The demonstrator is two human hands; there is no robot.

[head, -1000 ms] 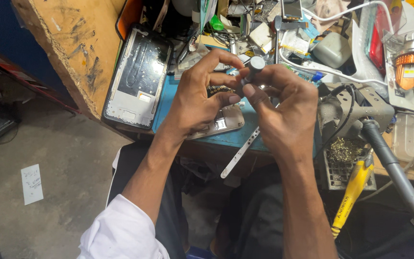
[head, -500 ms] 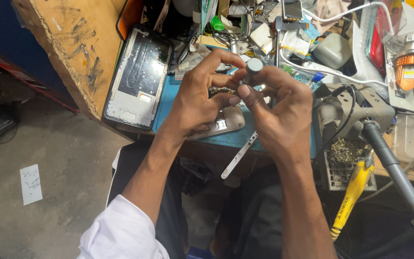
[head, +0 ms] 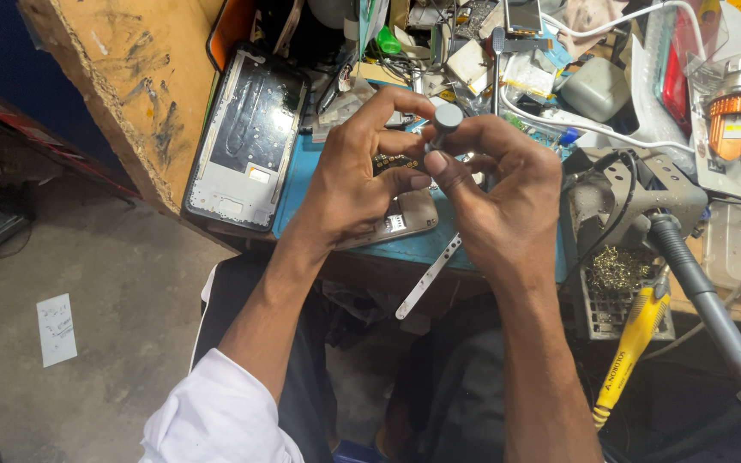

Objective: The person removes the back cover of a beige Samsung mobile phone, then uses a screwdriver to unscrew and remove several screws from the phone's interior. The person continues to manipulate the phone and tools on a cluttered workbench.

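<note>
We hold a small grey round-capped tool [head: 448, 116], probably the cap end of a precision screwdriver, in the upper middle of the frame. Our left hand [head: 353, 176] pinches it with thumb and forefinger closed on it, and the fingers of our right hand [head: 499, 197] are also closed around its lower part, so both hands are clamped on the same piece. We judge that we are now fitting or turning the tool's tip; the next move calls for a firm and steady grip, because the part is small. Under the hands lies a phone board [head: 392, 225] on the blue mat [head: 302, 184]. At the upper left lies an opened phone frame [head: 246, 141], at the lower right a yellow-handled tool [head: 632, 343]. A white cable [head: 559, 120] and loose parts crowd the bench behind the hands.
</note>
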